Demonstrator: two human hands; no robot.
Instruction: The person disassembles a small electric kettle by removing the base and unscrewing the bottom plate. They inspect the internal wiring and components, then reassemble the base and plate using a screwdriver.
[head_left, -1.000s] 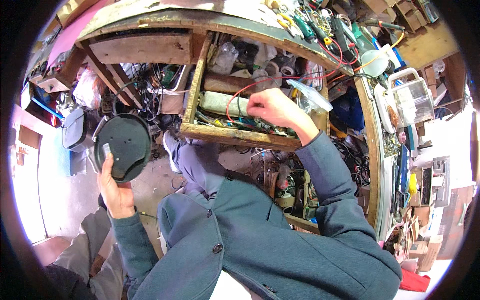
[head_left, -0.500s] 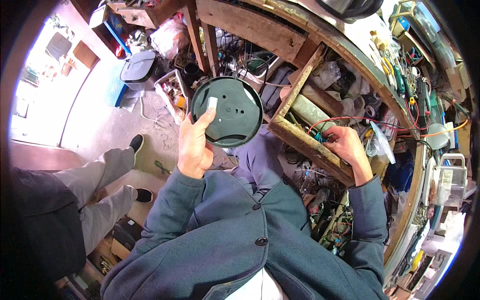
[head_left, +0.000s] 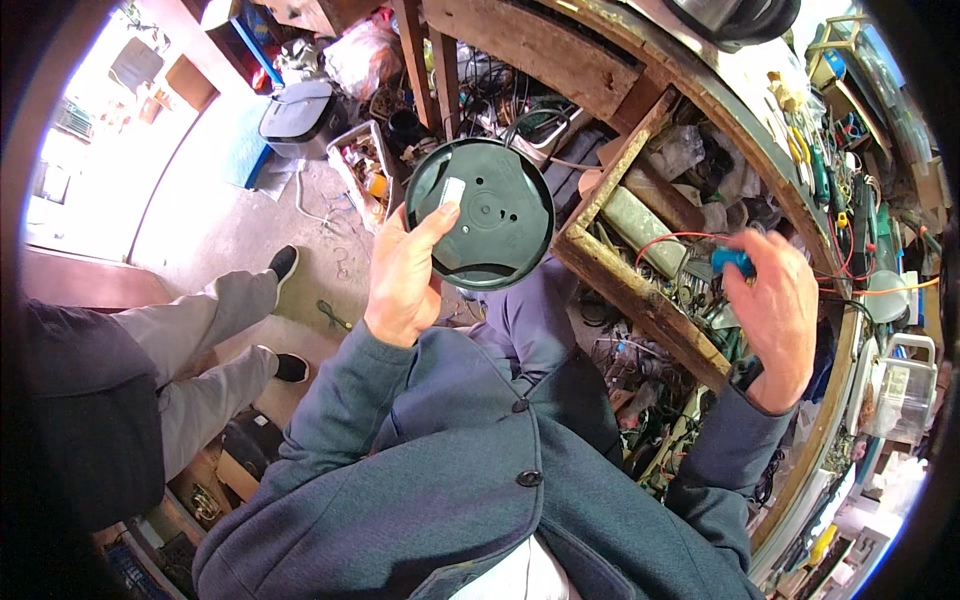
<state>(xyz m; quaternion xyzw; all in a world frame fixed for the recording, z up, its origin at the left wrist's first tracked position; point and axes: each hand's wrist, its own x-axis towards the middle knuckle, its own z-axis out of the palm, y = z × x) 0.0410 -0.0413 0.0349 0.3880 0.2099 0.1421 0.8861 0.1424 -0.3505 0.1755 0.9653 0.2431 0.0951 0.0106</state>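
Note:
My left hand (head_left: 405,270) grips a round black plastic base (head_left: 495,235) by its near left edge, thumb on top beside a small white label. Its upturned face shows a few small holes and a raised rim. Over the open wooden drawer (head_left: 640,300) my right hand (head_left: 775,305) is raised, thumb and fingers closed on a small blue object (head_left: 733,262). Most of that object is hidden by the fingers, so its kind does not show. A red wire (head_left: 675,237) runs behind the right hand.
The drawer holds a grey cylinder (head_left: 645,235) and jumbled small parts. A workbench with pliers and screwdrivers (head_left: 815,170) curves along the right. At left stand another person's legs (head_left: 215,310), near a dark bin (head_left: 300,115). A box of odds and ends (head_left: 360,170) sits beyond the base.
My right hand has come up out of the drawer and moved right, bringing the blue object with it. My left hand still holds the base, now slightly farther right in view.

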